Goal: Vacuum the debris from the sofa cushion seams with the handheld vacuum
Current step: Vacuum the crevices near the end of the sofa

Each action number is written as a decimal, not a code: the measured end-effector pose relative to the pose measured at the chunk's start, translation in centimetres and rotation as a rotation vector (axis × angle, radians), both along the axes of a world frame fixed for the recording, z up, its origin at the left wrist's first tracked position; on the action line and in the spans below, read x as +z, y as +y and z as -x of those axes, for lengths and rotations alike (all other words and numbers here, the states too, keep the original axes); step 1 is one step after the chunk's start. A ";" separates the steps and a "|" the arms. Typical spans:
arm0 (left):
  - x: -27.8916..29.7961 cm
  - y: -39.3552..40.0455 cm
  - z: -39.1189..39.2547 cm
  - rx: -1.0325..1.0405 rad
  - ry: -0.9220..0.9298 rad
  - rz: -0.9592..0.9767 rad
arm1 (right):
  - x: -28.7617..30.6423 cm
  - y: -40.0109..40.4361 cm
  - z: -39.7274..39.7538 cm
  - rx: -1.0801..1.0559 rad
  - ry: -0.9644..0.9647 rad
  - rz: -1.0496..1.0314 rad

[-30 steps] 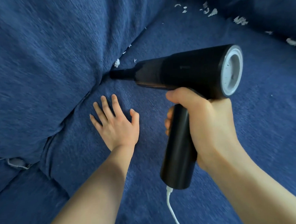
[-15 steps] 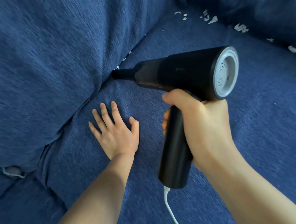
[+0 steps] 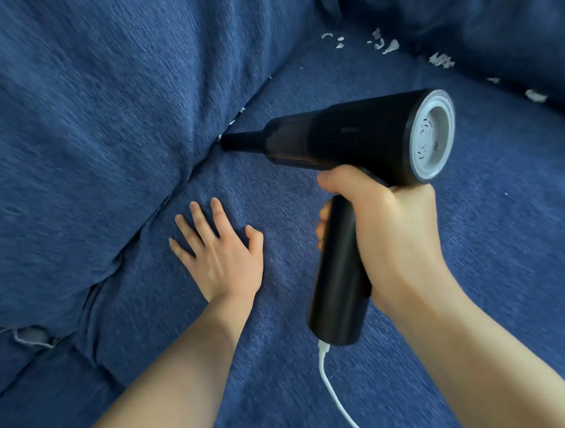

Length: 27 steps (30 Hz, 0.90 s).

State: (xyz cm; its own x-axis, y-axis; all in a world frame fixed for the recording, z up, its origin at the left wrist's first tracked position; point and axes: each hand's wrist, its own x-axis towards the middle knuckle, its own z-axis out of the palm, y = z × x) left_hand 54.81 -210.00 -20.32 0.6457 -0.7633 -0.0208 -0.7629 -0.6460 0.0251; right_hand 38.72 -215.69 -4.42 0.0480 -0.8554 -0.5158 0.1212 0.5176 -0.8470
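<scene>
My right hand (image 3: 389, 229) grips the handle of a black handheld vacuum (image 3: 352, 135) with a grey rear cap. Its narrow nozzle (image 3: 236, 140) points left into the seam (image 3: 203, 159) between the blue back cushion (image 3: 84, 127) and the blue seat cushion (image 3: 476, 233). A few small white flecks (image 3: 241, 110) lie in the seam just beyond the nozzle tip. My left hand (image 3: 224, 254) lies flat on the seat cushion, fingers spread, below and left of the nozzle. More white debris (image 3: 386, 44) lies along the far seam at the upper right.
A white cord (image 3: 337, 400) runs from the bottom of the vacuum handle toward the lower edge. A second seat cushion (image 3: 37, 414) lies at the lower left, with a gap (image 3: 93, 344) between the two. Another back cushion (image 3: 494, 15) stands at the upper right.
The white flecks that lay in front of the nozzle a second ago are mostly gone. The nozzle stays at the seam. My left hand remains flat on the cushion.
</scene>
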 end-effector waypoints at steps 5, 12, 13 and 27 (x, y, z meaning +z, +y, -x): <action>0.9 -2.7 1.1 -0.008 0.099 0.035 | 0.1 -1.0 -0.2 0.033 -0.018 -0.013; 0.2 -7.3 4.6 -0.016 0.142 0.080 | -0.4 -2.0 0.8 0.018 0.052 0.014; 0.0 -7.1 4.6 -0.015 0.120 0.100 | -0.4 -2.1 0.8 0.023 0.053 0.005; -1.4 -7.6 5.1 -0.003 0.022 0.088 | -0.5 -3.9 2.9 -0.068 -0.066 -0.036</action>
State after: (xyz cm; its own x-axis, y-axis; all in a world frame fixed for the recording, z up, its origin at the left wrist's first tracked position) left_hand 49.76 -217.58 -21.72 0.6438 -0.7645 0.0326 -0.7632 -0.6385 0.0988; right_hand 35.78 -219.57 -4.90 0.0251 -0.8388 -0.5438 0.2121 0.5361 -0.8171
